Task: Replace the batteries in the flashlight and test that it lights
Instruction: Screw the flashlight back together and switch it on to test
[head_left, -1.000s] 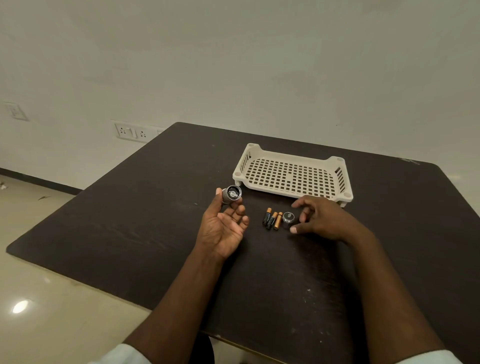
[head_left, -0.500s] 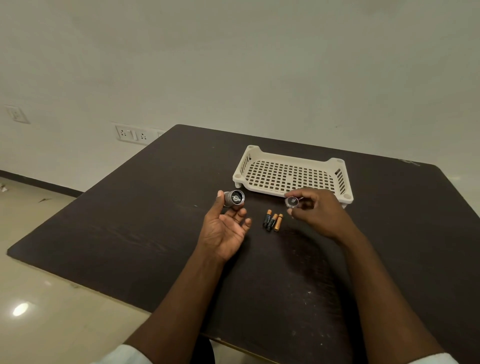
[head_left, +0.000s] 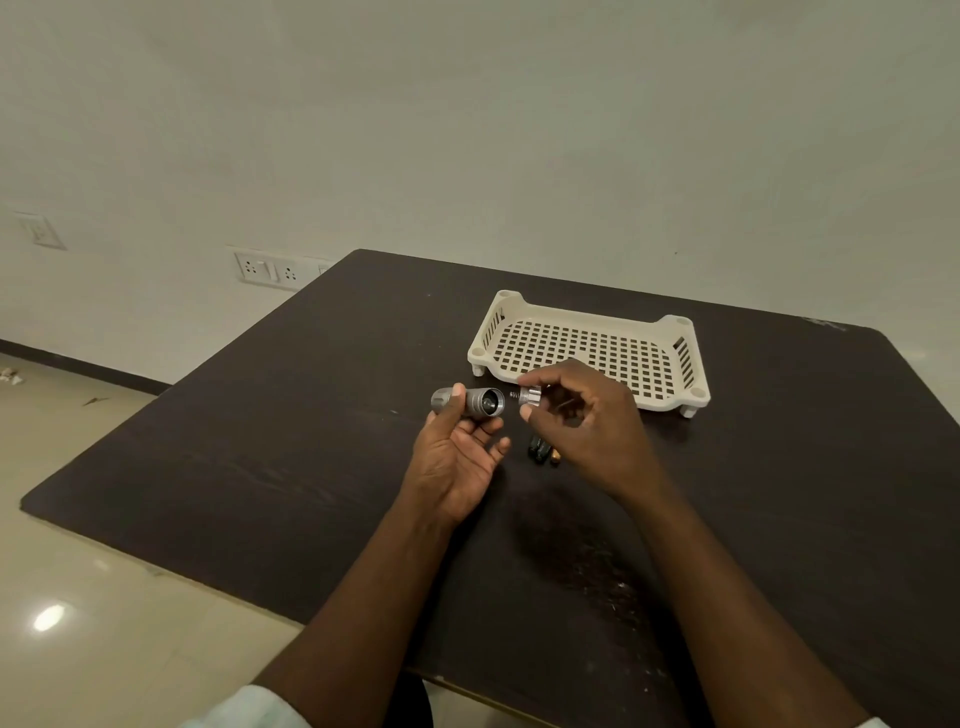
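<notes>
The grey flashlight body (head_left: 470, 401) lies sideways between the thumb and fingers of my left hand (head_left: 454, 457), with its open end facing right. My right hand (head_left: 587, 421) pinches the grey end cap (head_left: 530, 397), whose small spring points left at that open end; a narrow gap separates them. Several black-and-orange batteries (head_left: 543, 453) lie on the dark table (head_left: 260, 467) just below my right hand, which hides most of them.
A cream perforated plastic tray (head_left: 592, 353) stands on short legs behind my hands, with nothing in it. The table's left edge drops to a tiled floor (head_left: 78, 597). Wall sockets (head_left: 265, 268) sit at the back left.
My right hand picked the end cap off the table and carried it left up to the flashlight. My left hand turned the body so it lies sideways.
</notes>
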